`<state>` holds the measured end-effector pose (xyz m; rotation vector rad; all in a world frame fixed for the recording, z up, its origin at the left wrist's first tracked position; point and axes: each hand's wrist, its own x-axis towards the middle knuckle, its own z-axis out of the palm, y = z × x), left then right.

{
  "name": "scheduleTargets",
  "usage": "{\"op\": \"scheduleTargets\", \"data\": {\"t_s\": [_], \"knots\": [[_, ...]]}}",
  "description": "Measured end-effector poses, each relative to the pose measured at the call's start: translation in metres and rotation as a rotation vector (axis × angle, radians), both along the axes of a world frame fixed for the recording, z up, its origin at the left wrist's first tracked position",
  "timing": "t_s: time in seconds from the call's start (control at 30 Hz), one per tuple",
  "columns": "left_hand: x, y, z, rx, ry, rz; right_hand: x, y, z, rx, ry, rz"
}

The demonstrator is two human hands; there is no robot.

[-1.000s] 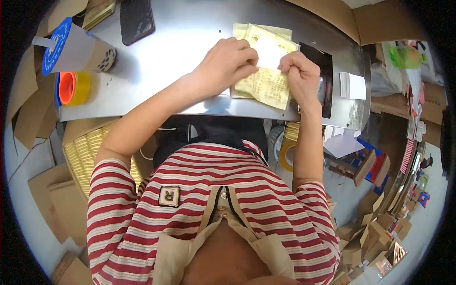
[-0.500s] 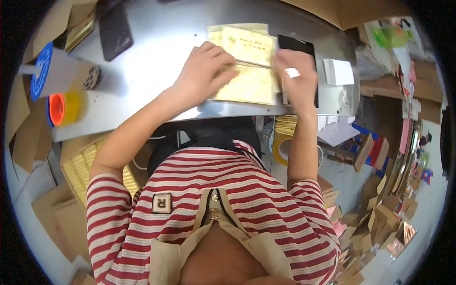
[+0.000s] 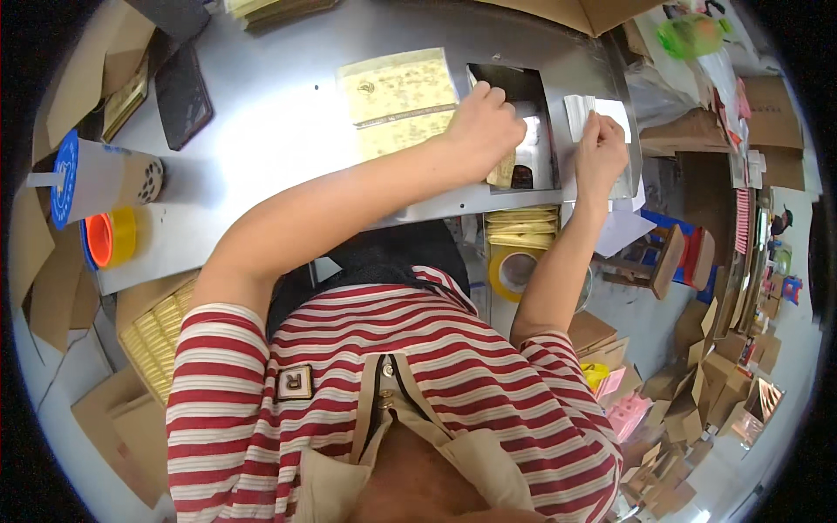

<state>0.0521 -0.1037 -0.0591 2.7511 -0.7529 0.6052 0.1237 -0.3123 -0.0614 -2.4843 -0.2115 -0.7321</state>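
Observation:
My left hand point(image 3: 488, 129) reaches across the table with its fingers closed round a yellow patterned card point(image 3: 502, 171). This card is tilted nearly on edge, its middle hidden by the hand. It stands beside a black-edged rectangle point(image 3: 532, 96) that has a bright, shiny inner part. A larger yellow patterned packet point(image 3: 401, 80) with a dark band lies flat left of the hand, its lower part behind my forearm. Farther right, my right hand point(image 3: 602, 159) pinches at a stack of small white slips point(image 3: 579, 113). How many slips it grips cannot be made out.
A dark phone point(image 3: 183, 96), a lidded cup with a straw point(image 3: 109, 179) and a yellow and orange tape roll point(image 3: 113, 237) sit on the left. Yellow packets point(image 3: 521, 228) and a tape roll point(image 3: 514, 270) lie below the table edge. Cardboard boxes point(image 3: 724, 375) crowd the right.
My left hand has moved right, from the yellow packets to beside the black-edged rectangle. My right hand has gone right to the white slips. One yellow card has come off the packet.

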Motion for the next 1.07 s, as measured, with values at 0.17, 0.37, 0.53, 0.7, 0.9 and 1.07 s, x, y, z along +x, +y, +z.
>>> {"op": "scheduleTargets", "data": {"t_s": [0.17,0.37,0.53,0.7,0.9,1.07], "knots": [[0.003,0.012,0.012,0.066,0.191,0.112,-0.006,-0.004,0.015,0.084,0.176,0.025],[-0.018,0.112,-0.007,-0.094,0.006,0.299,-0.007,-0.006,0.013,0.117,0.184,0.067],[-0.016,0.100,0.001,-0.202,-0.029,0.182,-0.009,-0.008,0.007,-0.042,-0.019,-0.021],[-0.041,0.121,0.030,0.022,-0.006,-0.014,-0.053,0.057,0.037,-0.226,-0.379,0.403],[-0.040,0.112,0.011,0.324,0.144,0.099,-0.080,0.116,0.010,-0.208,-0.062,1.008],[-0.035,0.110,0.020,0.138,0.119,0.242,-0.081,0.123,0.012,-0.338,-0.220,1.378]]}}
